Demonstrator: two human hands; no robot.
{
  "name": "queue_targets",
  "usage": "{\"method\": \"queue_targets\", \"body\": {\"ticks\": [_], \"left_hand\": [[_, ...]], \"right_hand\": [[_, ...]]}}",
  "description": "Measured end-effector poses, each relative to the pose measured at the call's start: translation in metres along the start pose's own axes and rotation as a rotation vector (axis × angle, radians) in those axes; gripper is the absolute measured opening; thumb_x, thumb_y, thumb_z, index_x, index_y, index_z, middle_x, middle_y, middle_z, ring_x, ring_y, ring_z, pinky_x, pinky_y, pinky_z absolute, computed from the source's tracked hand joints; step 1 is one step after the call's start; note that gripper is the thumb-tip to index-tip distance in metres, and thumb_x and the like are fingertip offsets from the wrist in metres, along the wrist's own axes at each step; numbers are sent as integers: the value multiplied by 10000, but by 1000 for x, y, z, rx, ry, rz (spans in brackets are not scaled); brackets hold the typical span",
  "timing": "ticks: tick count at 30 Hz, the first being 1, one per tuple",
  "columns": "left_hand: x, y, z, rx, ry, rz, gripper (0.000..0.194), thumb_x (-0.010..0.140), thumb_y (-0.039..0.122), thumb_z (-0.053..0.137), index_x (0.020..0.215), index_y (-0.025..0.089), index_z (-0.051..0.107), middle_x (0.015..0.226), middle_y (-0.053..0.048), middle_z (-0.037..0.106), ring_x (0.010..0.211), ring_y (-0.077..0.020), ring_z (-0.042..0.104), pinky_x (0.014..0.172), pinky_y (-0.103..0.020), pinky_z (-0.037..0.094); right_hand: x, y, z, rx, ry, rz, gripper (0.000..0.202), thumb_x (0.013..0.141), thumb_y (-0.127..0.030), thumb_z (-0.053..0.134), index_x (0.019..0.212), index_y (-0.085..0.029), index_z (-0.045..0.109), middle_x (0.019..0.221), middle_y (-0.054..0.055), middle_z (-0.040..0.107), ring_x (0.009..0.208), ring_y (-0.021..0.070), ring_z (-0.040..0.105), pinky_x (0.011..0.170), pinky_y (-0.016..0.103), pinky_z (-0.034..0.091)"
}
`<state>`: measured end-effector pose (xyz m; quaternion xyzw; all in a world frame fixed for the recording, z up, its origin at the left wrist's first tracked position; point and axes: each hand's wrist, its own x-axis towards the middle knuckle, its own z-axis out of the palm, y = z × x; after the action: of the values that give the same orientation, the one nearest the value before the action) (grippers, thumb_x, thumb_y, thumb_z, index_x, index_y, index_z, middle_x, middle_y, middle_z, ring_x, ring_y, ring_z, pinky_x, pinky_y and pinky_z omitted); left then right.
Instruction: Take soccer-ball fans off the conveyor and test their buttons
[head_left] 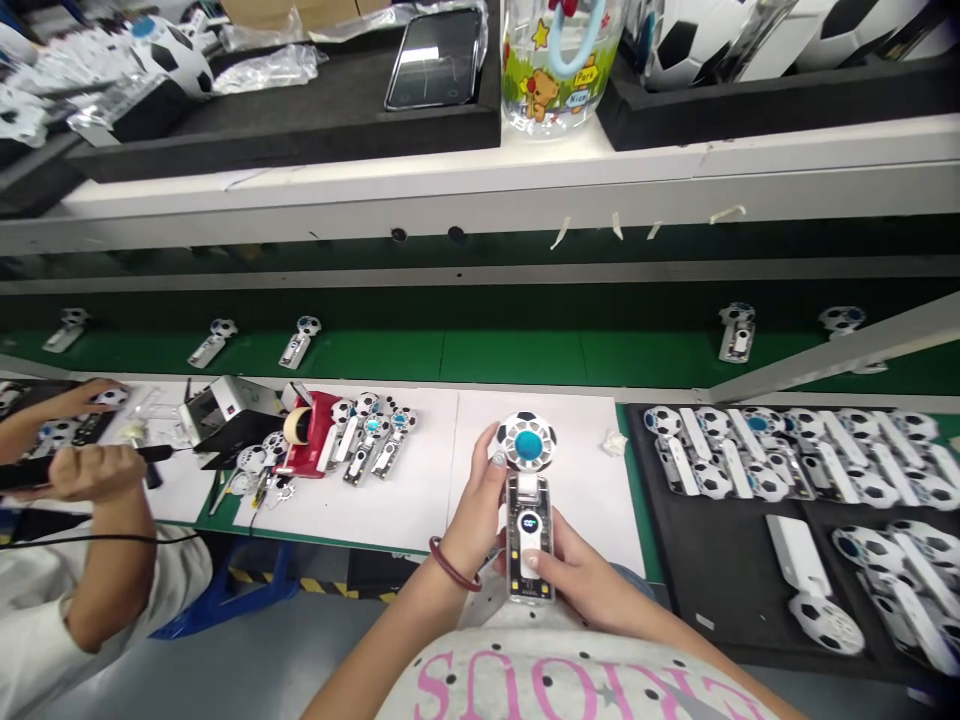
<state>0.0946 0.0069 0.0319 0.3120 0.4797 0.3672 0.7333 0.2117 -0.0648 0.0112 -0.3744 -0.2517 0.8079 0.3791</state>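
Note:
A handheld fan (527, 440) with a round soccer-ball head, blue centre and clear body is held upright above the front edge of the white work sheet. My left hand (480, 510) grips it from the left, the thumb near the joint below the head. Around the lower body is my right hand (574, 570), its thumb on the white front strip under a small lit display. The fingers behind the body are mostly hidden.
Left of the sheet are several fans (371, 440), a red tape dispenser (319, 435) and a co-worker's hand (97, 472) holding a tool. A black foam tray (709, 570) with fans lies right. A shelf edge (375, 195) crosses above, with a phone (436, 60) and a cup (559, 70).

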Motion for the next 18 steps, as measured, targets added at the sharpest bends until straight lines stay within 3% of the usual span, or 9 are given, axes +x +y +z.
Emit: {"method": "queue_targets", "body": {"ticks": [3, 5, 8, 11, 14, 16, 18], "left_hand": [[-11, -6, -14, 153, -6, 37, 304, 834, 445, 418, 994, 210, 526, 943, -46, 562, 768, -155, 539, 661, -255, 437], [-19, -7, -22, 301, -10, 73, 255, 847, 409, 409, 820, 184, 525, 848, -30, 539, 799, -160, 512, 730, -269, 412], [-31, -8, -30, 495, -92, 28, 291, 851, 411, 399, 701, 177, 482, 693, -1, 493, 712, -150, 488, 696, -265, 387], [-38, -11, -33, 529, -270, -110, 291, 820, 448, 444, 732, 173, 477, 696, -2, 520, 662, -145, 511, 638, -261, 388], [-39, -18, -33, 430, -364, -148, 337, 753, 430, 565, 967, 186, 475, 873, -33, 568, 732, -155, 551, 657, -263, 414], [-38, -23, -32, 381, -413, -159, 431, 758, 415, 565, 1098, 184, 433, 892, -45, 571, 723, -149, 561, 644, -258, 423], [-37, -26, -31, 376, -455, -177, 427, 786, 420, 522, 1105, 152, 428, 770, -29, 567, 636, -136, 561, 581, -240, 417]], "right_hand": [[1, -3, -1, -57, 75, -48, 386, 802, -358, 557, 1120, -219, 386, 1081, 71, 550, 987, 210, 537, 882, 418, 390], [1, -7, -1, -122, 136, -72, 402, 792, -360, 568, 1124, -215, 395, 1113, 75, 538, 1050, 216, 499, 932, 423, 351], [0, -16, -1, -160, 165, -78, 419, 775, -382, 581, 1117, -211, 411, 1112, 78, 545, 1054, 221, 496, 949, 431, 336], [-1, -19, -2, -141, 179, -77, 389, 775, -380, 580, 1098, -217, 436, 1147, 83, 538, 1042, 218, 506, 931, 428, 357], [-2, -14, -2, -84, 208, -93, 329, 786, -336, 575, 1071, -213, 465, 1161, 78, 542, 1016, 200, 526, 897, 388, 393], [-1, -11, -1, -4, 181, -93, 335, 786, -339, 571, 1074, -208, 459, 1124, 83, 570, 849, 182, 592, 765, 360, 464], [-2, -10, 1, 52, 131, -71, 367, 784, -357, 568, 1097, -210, 444, 1088, 92, 593, 660, 158, 604, 607, 327, 485]]}}
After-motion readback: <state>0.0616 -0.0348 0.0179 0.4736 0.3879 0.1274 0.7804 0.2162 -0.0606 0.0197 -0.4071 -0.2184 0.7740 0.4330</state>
